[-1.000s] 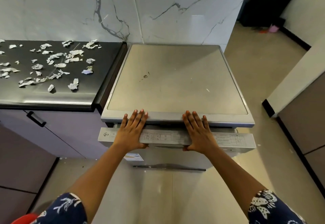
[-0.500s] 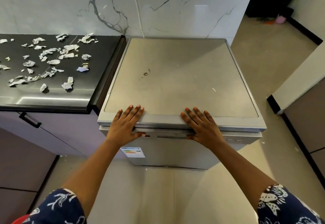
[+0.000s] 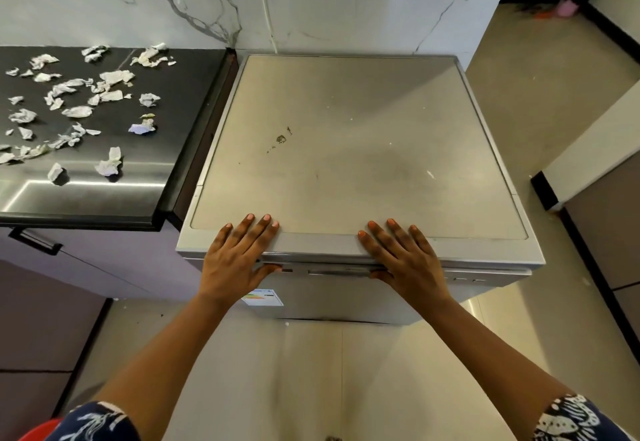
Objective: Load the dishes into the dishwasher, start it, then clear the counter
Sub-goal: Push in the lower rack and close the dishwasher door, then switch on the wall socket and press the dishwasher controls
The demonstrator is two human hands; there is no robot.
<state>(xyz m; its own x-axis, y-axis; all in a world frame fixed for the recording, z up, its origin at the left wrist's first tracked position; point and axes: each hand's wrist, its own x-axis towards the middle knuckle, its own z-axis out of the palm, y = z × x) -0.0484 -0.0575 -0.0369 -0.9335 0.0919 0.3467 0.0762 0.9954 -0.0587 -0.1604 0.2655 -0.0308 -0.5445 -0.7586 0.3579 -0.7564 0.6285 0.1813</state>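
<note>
the front edge of the dishwasher (image 3: 346,163) is pressed by the left hand (image 3: 235,257) and right hand (image 3: 405,260), fingers flat, set apart; paper scraps (image 3: 76,108) are scattered on the counter (image 3: 104,195).

The dishwasher (image 3: 346,150) top is matt brushed metal, scuffed and stained. At nine o'clock, the counter (image 3: 104,195) is dark and glossy, strewn with crumpled paper scraps (image 3: 72,111). At twelve, the wall (image 3: 311,1) is polished veined marble.

Counter (image 3: 104,198) left of dishwasher (image 3: 346,146)
</note>
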